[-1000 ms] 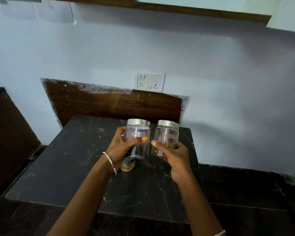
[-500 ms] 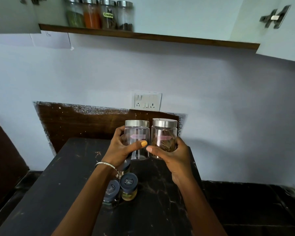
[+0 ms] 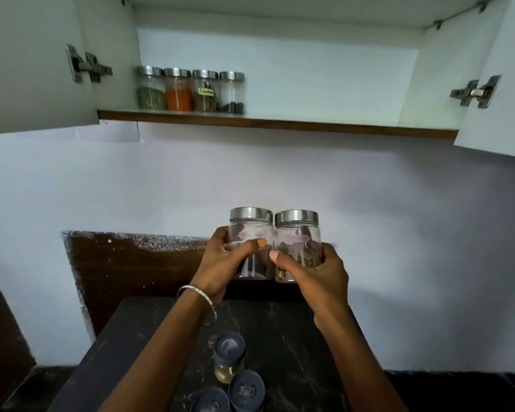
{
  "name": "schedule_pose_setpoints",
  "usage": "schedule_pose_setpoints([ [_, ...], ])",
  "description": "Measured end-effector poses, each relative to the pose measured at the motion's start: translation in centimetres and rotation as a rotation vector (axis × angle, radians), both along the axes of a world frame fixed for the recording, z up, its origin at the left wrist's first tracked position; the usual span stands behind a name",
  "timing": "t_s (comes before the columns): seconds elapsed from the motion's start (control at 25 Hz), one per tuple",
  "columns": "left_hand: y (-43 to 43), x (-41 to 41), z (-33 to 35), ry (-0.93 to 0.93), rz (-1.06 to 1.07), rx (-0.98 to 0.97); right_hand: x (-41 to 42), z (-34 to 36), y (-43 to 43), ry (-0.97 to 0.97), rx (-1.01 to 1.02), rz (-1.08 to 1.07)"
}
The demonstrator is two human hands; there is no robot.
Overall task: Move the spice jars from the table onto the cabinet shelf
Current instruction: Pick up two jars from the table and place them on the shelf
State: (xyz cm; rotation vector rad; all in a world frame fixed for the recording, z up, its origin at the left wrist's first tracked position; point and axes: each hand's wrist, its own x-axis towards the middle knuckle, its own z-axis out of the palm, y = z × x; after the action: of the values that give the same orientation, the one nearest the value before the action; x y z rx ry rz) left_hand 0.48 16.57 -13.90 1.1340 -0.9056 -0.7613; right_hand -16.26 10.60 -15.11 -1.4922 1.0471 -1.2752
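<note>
Two spice jars, the left jar (image 3: 251, 242) gripped by the left hand (image 3: 220, 263) and the right jar (image 3: 298, 245) by the right hand (image 3: 315, 278), touch side by side above the table (image 3: 295, 337), well below the cabinet shelf (image 3: 280, 124).

The cabinet (image 3: 309, 69) is white, the table (image 3: 295, 337) black with pale veins.

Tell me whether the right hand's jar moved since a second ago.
Yes, upward. The jar in the right hand has its lid above the brown wall board's top edge; earlier, below it.

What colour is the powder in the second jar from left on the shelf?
The powder is orange-red; head view.
</note>
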Motion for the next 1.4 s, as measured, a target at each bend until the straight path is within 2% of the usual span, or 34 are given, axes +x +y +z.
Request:
schedule_pose_setpoints([
  [0.24, -2.6, 1.7, 8.9, -0.197, 0.168, -0.052, 1.7, 8.5, -2.5, -0.01, -0.177, -0.102],
  [0.44, -5.7, 2.3, 16.5, -0.253, 0.245, -0.128, 1.6, 15.8, -6.1, -0.037, -0.316, -0.173],
  [0.64, -11.3, 3.2, 22.5, -0.31, 0.28, -0.173, 2.9, 21.6, -12.3, -0.01, -0.37, -0.175],
  [1.0, -25.8, 8.7, 26.2, -0.506, 0.455, -0.056, 8.6, 26.7, -27.4, 0.204, -0.335, -0.112],
  [1.16, -31.1, 11.8, 26.9, -0.446, 0.392, 0.081, 11.2, 27.2, -33.9, 0.352, -0.262, -0.07],
  [1.4, -36.1, 14.3, 27.4, -0.483, 0.481, 0.122, 15.0, 28.5, -39.7, 0.536, -0.243, -0.017],
])
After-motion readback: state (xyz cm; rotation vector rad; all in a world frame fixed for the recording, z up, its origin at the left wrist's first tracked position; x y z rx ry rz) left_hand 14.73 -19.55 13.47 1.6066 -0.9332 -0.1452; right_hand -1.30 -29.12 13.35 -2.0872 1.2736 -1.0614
